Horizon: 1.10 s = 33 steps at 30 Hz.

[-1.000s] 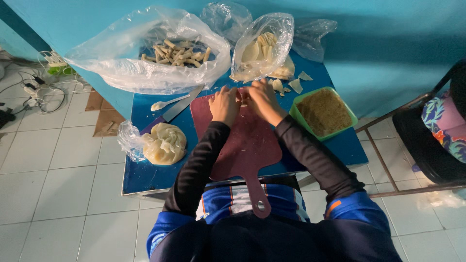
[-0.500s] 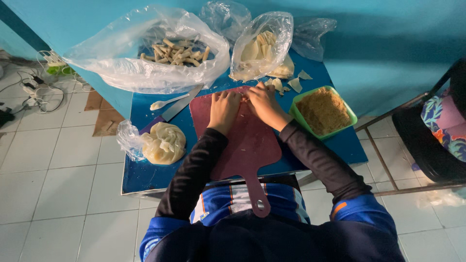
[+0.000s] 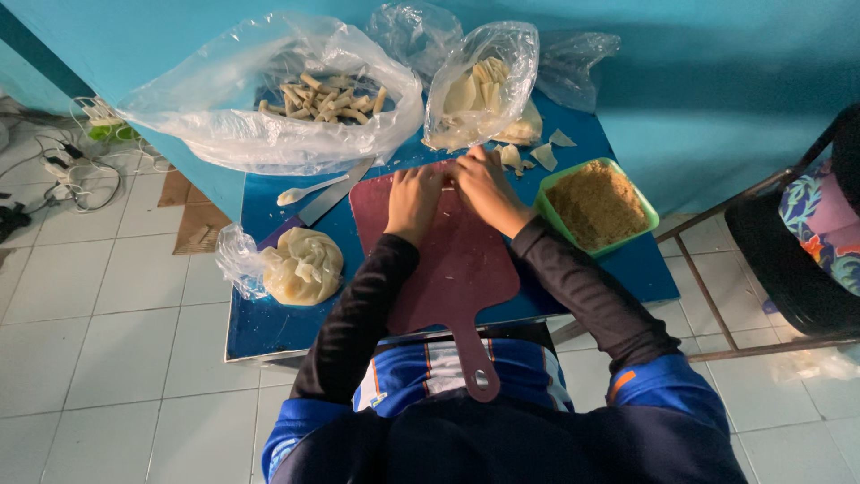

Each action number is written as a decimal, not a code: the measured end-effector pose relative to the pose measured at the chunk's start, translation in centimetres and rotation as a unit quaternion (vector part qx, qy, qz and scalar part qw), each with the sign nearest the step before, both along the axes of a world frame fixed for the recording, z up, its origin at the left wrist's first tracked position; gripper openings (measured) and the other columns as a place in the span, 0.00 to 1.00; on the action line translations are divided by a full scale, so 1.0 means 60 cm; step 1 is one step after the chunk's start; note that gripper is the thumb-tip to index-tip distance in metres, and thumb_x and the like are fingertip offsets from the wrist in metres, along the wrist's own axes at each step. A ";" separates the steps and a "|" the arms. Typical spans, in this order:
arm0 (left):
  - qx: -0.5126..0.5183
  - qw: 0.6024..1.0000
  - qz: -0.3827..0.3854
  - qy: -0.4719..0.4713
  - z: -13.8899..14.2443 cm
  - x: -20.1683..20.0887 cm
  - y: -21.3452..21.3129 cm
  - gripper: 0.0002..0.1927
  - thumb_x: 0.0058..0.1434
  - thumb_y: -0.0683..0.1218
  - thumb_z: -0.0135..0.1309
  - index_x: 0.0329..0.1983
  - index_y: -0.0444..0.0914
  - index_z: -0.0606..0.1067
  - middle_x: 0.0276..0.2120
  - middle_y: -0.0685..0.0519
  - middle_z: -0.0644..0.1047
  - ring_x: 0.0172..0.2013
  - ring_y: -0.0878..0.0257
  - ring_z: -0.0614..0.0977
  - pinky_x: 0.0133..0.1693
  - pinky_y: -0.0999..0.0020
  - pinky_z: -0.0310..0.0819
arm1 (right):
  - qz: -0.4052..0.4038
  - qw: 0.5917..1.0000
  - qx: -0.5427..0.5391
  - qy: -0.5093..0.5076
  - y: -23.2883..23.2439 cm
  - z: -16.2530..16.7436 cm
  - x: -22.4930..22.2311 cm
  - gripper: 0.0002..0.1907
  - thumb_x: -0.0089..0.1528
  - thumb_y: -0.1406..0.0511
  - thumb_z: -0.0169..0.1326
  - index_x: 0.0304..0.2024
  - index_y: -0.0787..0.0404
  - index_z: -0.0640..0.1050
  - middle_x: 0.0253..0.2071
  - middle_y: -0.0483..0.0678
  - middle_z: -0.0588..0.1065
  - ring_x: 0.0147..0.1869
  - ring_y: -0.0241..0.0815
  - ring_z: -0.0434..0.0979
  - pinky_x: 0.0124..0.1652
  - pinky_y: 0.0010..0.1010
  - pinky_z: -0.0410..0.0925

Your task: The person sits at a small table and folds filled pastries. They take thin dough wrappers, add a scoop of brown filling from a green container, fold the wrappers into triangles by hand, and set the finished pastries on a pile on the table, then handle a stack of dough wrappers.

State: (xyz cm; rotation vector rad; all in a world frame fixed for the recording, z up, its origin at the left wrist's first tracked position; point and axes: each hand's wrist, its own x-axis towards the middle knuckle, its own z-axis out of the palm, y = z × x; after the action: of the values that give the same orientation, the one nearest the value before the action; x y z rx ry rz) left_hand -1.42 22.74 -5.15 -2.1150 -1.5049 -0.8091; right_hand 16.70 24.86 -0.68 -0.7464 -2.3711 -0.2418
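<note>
Both hands have edged up toward the board's far end, left hand and right hand now pinching a small pale wrapper together at upper centre of the maroon cutting board, beside the green crumb tray.

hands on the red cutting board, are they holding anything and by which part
Left hand and right hand meet over a small pale piece on the red plastic cutting board; fingertips press it, exact hold unclear.

A teal wall rises behind the small blue desk, pale floor tiles spread around, and a metal-framed chair stands beside.
</note>
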 end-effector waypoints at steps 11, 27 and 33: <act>-0.003 0.999 0.011 -0.042 0.005 0.002 -0.010 0.09 0.60 0.45 0.52 0.44 0.46 0.77 0.38 0.55 0.77 0.44 0.55 0.80 0.45 0.57 0.73 | -0.014 0.999 0.042 -0.009 -0.006 0.001 0.003 0.16 0.60 0.69 0.56 0.52 0.59 0.78 0.46 0.45 0.76 0.58 0.49 0.69 0.53 0.43 0.59; 0.005 1.000 0.030 -0.009 0.001 0.000 0.000 0.06 0.62 0.45 0.52 0.38 0.45 0.79 0.35 0.55 0.80 0.41 0.58 0.82 0.53 0.51 0.69 | -0.054 0.992 0.086 -0.077 0.000 -0.021 0.004 0.18 0.63 0.68 0.54 0.55 0.55 0.81 0.47 0.39 0.79 0.55 0.39 0.72 0.55 0.45 0.56; -0.009 0.998 0.041 -0.037 0.009 -0.002 0.005 0.12 0.61 0.43 0.50 0.45 0.45 0.80 0.48 0.55 0.82 0.47 0.58 0.82 0.61 0.39 0.59 | -0.067 0.990 0.097 -0.083 0.019 -0.034 -0.002 0.17 0.62 0.67 0.54 0.53 0.52 0.81 0.56 0.36 0.79 0.61 0.39 0.70 0.59 0.51 0.54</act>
State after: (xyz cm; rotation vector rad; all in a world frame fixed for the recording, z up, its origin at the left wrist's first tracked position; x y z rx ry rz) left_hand -1.56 23.06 -4.61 -2.0420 -1.6323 -0.8560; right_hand 16.56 25.97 -2.70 -0.8191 -2.4088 -0.6040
